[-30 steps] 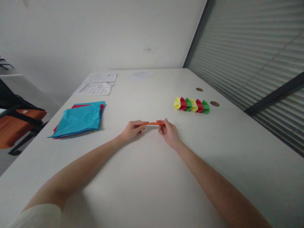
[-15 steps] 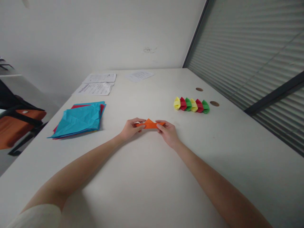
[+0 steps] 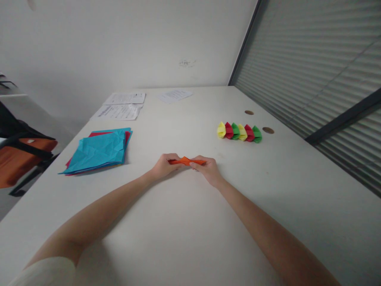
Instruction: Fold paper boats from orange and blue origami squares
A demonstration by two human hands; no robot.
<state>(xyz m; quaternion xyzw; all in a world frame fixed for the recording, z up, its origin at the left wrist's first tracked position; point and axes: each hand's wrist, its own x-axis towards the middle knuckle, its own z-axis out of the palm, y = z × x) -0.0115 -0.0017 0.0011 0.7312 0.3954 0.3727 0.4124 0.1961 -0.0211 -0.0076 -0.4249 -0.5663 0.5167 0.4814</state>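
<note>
A small folded orange paper piece point(image 3: 185, 161) lies low on the white table point(image 3: 184, 222), held between both hands. My left hand point(image 3: 163, 166) pinches its left end with curled fingers. My right hand point(image 3: 206, 170) grips its right end, fingers pressed over the paper. A row of several folded paper pieces in yellow, red and green point(image 3: 239, 132) stands on the table to the right, beyond my hands. A stack of coloured paper sheets point(image 3: 98, 150) with a creased blue sheet on top lies to the left.
Printed white sheets point(image 3: 122, 107) lie at the table's far left, another sheet point(image 3: 174, 95) farther back. Two round cable holes point(image 3: 268, 130) sit near the window blinds on the right. An orange and black chair point(image 3: 20, 159) stands off the table's left edge.
The orange paper, held up as a thin strip, opened to show a small peak, and is now pressed lower and flatter toward the table. Both hands moved slightly nearer to me.
</note>
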